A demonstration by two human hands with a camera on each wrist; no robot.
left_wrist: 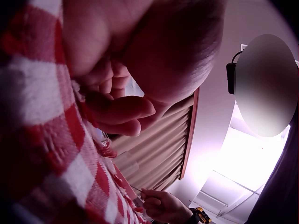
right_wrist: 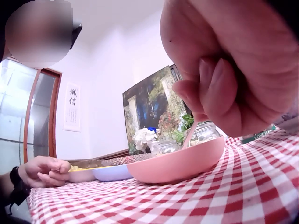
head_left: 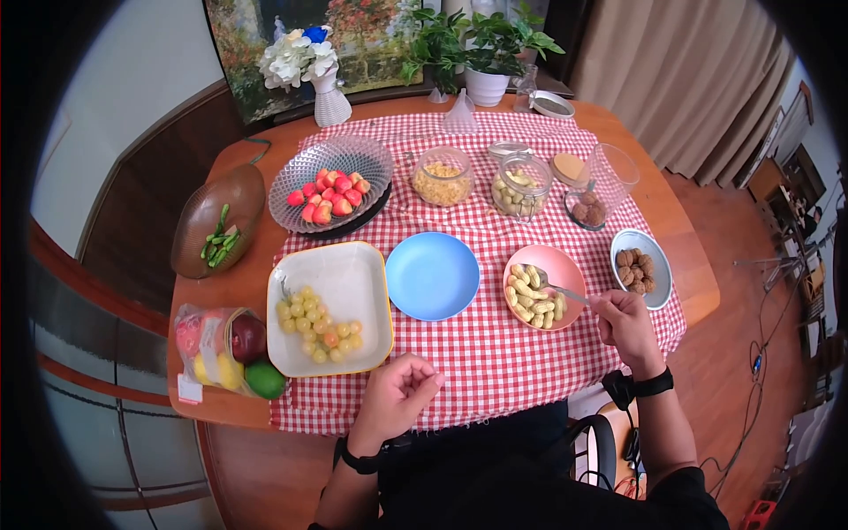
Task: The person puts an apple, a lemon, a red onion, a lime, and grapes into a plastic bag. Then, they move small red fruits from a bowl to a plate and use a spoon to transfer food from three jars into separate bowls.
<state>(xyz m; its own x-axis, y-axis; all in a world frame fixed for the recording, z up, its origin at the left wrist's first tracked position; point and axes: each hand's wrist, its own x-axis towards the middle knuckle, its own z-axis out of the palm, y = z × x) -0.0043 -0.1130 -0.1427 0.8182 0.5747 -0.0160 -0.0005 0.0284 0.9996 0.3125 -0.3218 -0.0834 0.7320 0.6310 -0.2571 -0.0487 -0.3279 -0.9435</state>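
My right hand (head_left: 625, 329) grips the handle of a metal spoon (head_left: 565, 292) at the right side of a pink plate (head_left: 574, 265). The spoon's head lies among unshelled peanuts (head_left: 536, 306) in that plate. In the right wrist view the curled fingers (right_wrist: 217, 88) are close above the plate's rim, with part of the handle showing below them. My left hand (head_left: 399, 395) rests by the near edge of the checked tablecloth (head_left: 477, 380), fingers loosely curled with nothing in them. It is nearest to a white square dish (head_left: 371, 305) holding pale grapes (head_left: 318, 322).
A blue plate (head_left: 433, 276) lies between the square dish and the pink plate. A bowl of walnuts (head_left: 665, 265) stands at right; glass jars (head_left: 521, 187) stand behind. At left are a glass fruit bowl (head_left: 296, 163), a brown bowl (head_left: 194, 212) and a fruit bag (head_left: 201, 340).
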